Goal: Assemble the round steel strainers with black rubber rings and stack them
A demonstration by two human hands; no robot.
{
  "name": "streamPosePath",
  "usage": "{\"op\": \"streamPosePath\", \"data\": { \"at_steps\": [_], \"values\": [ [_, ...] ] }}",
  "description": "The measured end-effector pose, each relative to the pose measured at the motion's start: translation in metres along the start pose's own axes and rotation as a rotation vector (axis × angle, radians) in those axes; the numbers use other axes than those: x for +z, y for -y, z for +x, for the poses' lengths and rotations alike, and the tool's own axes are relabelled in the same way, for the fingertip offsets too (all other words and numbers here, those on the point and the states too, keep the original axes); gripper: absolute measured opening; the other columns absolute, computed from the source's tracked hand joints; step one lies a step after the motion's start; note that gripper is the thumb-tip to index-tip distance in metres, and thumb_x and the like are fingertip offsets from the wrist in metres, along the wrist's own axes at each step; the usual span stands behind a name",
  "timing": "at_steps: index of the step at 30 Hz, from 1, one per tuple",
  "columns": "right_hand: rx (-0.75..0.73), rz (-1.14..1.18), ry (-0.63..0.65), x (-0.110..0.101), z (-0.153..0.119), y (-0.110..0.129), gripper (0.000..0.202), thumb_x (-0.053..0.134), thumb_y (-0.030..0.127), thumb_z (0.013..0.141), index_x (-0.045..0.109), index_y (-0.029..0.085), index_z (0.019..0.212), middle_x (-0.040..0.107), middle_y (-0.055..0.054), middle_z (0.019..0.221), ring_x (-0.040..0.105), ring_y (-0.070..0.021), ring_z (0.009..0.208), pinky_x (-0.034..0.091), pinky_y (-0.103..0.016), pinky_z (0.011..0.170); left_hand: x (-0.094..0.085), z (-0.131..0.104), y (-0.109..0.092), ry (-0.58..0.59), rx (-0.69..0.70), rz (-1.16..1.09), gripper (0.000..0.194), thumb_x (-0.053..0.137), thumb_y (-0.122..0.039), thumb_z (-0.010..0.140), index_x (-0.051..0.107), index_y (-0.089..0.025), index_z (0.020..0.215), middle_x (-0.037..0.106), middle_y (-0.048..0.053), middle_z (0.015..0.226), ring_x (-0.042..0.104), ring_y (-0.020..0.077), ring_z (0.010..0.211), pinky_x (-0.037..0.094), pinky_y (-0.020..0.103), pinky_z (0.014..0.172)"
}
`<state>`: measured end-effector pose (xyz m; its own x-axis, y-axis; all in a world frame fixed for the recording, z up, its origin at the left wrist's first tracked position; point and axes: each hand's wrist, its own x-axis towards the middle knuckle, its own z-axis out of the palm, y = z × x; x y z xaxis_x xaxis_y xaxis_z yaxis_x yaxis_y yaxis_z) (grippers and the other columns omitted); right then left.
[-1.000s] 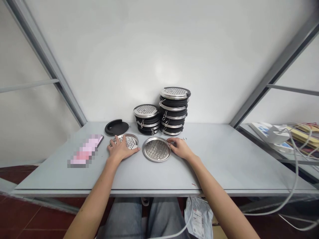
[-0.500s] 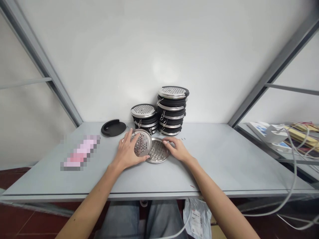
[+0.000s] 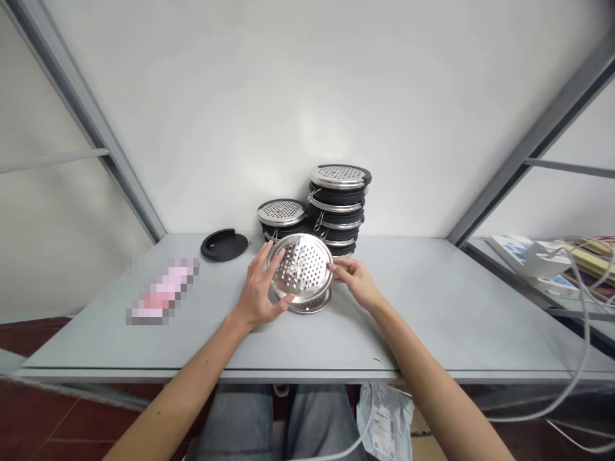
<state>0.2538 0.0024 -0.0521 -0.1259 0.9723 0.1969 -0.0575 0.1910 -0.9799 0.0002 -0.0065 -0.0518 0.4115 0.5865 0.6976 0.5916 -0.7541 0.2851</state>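
A round metal grater disc is held tilted above the table, its holes facing me. My left hand grips its left edge, thumb low and fingers spread over the rim. The fingertips of my right hand pinch its right edge. Beneath it lies a second metal disc, mostly covered by the first. Just behind stand a short stack of black-rimmed grater discs and a taller stack with small metal clips on their sides. A black round holder lies to the left.
A blurred pink object lies on the left of the grey table. White cables hang at the right, beside a shelf with a white box and yellow items. A plastic parcel is below the table edge.
The upper disc has moved right and up, over the lower disc. My right hand has gone from the lower disc to the upper one's edge. The view has shifted slightly.
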Motion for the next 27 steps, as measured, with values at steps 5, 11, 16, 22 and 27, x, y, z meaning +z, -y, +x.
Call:
{"op": "streamPosePath", "data": {
  "at_steps": [5,11,16,22,27],
  "values": [
    [-0.161,-0.005,-0.16,-0.008,0.002,0.002,0.044,0.071,0.049,0.076,0.07,0.02,0.11,0.075,-0.005,0.099,0.071,-0.0238,0.087,0.058,-0.046,0.084,0.002,-0.002,0.002,0.069,-0.097,-0.231,0.087,0.039,-0.06,0.09,-0.007,-0.02,0.152,0.018,0.015,0.158,0.022,0.032,0.144,0.026,0.051,0.113],
    [-0.325,-0.361,-0.122,-0.012,-0.003,-0.001,0.032,0.068,0.041,0.081,0.073,0.024,0.107,0.071,-0.005,0.112,0.066,-0.0283,0.107,0.05,-0.049,0.099,0.003,-0.004,0.005,0.185,-0.265,-0.281,0.082,0.03,-0.057,0.094,-0.014,-0.018,0.151,0.016,0.012,0.158,0.02,0.0271,0.145,0.024,0.046,0.116],
    [-0.378,-0.49,-0.001,-0.013,-0.004,-0.003,0.026,0.065,0.031,0.083,0.072,0.025,0.108,0.071,-0.003,0.114,0.066,-0.0259,0.108,0.049,-0.046,0.102,0.005,-0.005,0.014,0.165,-0.42,-0.27,0.071,0.02,-0.058,0.097,0.024,-0.01,0.149,0.036,0.015,0.151,0.032,0.0249,0.141,0.025,0.041,0.116],
    [-0.506,-0.604,0.096,-0.017,-0.002,-0.005,0.025,0.06,0.026,0.087,0.072,0.025,0.109,0.071,-0.004,0.113,0.065,-0.0235,0.11,0.05,-0.042,0.101,0.006,-0.006,0.016,0.198,-0.462,-0.207,0.072,0.026,-0.06,0.095,0.037,-0.008,0.143,0.045,0.015,0.145,0.041,0.0266,0.136,0.032,0.041,0.113],
    [-0.454,-0.713,0.1,-0.018,-0.007,0.001,0.022,0.063,0.027,0.081,0.075,0.024,0.099,0.074,-0.006,0.103,0.068,-0.0249,0.101,0.053,-0.041,0.094,0.005,-0.004,0.013,0.232,-0.479,-0.162,0.06,0.025,-0.054,0.097,0.059,-0.014,0.125,0.059,0.01,0.133,0.042,0.0264,0.135,0.037,0.041,0.108]
  ]
}}
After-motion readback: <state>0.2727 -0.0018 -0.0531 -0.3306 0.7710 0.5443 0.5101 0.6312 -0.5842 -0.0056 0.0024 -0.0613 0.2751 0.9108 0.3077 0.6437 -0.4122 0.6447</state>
